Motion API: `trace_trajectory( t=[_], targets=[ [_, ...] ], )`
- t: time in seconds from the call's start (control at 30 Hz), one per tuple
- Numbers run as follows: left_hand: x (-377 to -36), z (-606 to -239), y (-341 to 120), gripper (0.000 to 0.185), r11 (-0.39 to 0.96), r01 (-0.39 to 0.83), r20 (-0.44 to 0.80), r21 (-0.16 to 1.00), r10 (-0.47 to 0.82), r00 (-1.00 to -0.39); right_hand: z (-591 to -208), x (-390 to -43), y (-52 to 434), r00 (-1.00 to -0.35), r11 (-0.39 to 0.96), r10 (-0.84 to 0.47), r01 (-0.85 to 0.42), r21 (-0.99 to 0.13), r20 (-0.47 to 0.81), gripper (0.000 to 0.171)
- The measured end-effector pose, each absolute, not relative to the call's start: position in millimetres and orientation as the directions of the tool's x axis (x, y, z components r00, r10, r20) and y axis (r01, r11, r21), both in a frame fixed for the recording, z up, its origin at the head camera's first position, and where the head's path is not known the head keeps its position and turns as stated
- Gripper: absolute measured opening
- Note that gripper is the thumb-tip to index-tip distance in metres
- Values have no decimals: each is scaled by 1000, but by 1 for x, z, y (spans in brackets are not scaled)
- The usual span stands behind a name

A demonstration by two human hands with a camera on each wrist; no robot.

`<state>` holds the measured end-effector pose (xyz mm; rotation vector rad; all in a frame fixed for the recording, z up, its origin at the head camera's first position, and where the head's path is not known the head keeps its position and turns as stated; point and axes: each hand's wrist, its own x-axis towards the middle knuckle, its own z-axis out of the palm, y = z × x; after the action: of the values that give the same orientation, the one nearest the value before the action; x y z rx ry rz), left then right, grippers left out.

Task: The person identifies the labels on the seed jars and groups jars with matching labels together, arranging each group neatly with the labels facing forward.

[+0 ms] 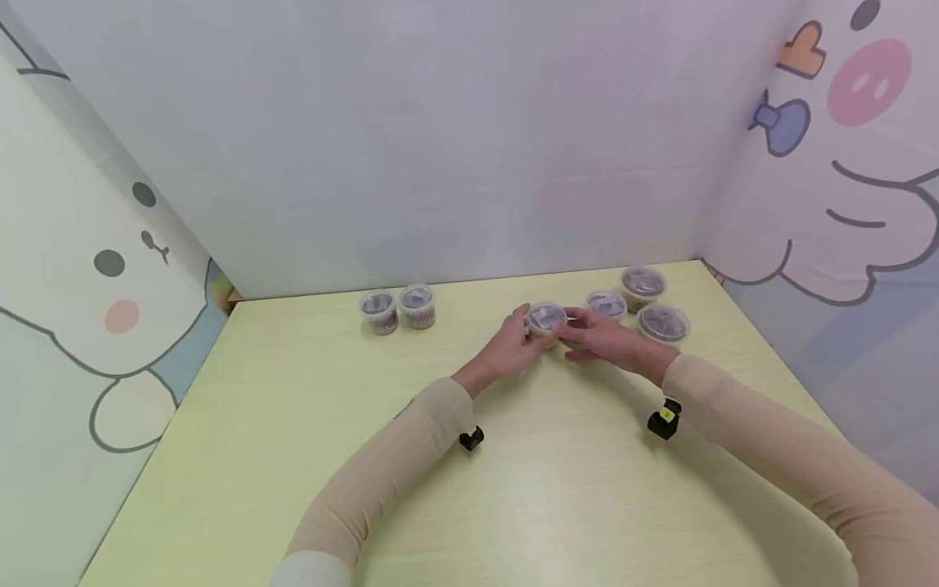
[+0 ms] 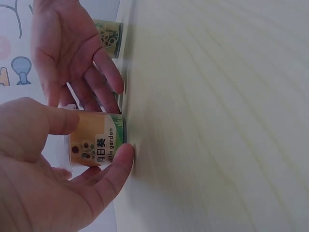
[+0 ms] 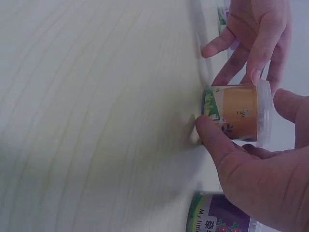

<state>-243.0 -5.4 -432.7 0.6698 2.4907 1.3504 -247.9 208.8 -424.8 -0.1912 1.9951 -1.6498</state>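
Both hands on one small cup.
Left hand (image 1: 511, 346) and right hand (image 1: 603, 338) curled around orange cup (image 1: 546, 320), gripping opposite sides; three lidded cups (image 1: 663, 324) just beyond right hand.

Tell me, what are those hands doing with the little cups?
A person's left hand and right hand are both around one small orange-labelled cup standing on the yellow table. Three more lidded cups stand just to the right, and two cups stand apart on the left.
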Motion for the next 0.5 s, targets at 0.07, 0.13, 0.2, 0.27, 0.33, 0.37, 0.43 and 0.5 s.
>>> trace_trajectory(
  t=[0.07,0.13,0.2,0.27,0.33,0.37,0.43,0.5],
  targets=[
    [-243,-433,-8,76,481,269,5,834,482,-876,-426,-248,208,-840,255,-449,206,-945,-305,78],
    [-244,-433,-11,76,478,265,2,837,482,-876,-428,-248,208,-840,266,-455,189,-945,-296,76],
    [-245,-433,-14,76,468,252,-5,847,482,-876,-429,-247,206,-843,276,-456,170,-946,-284,75],
    [-246,-433,-18,76,464,240,-16,853,483,-875,-429,-248,204,-848,279,-452,159,-947,-275,73],
    [-247,-431,-24,77,450,211,-39,867,485,-874,-429,-247,201,-851,280,-451,152,-948,-270,73],
    [-247,-430,-27,77,439,191,-54,878,487,-872,-428,-247,200,-852,277,-450,152,-949,-267,74],
    [-248,-426,-34,78,422,158,-78,893,490,-868,-426,-245,198,-852,269,-452,153,-951,-265,76],
    [-248,-422,-41,78,394,127,-97,910,501,-860,-421,-242,195,-849,258,-461,150,-954,-258,78]
  ],
)
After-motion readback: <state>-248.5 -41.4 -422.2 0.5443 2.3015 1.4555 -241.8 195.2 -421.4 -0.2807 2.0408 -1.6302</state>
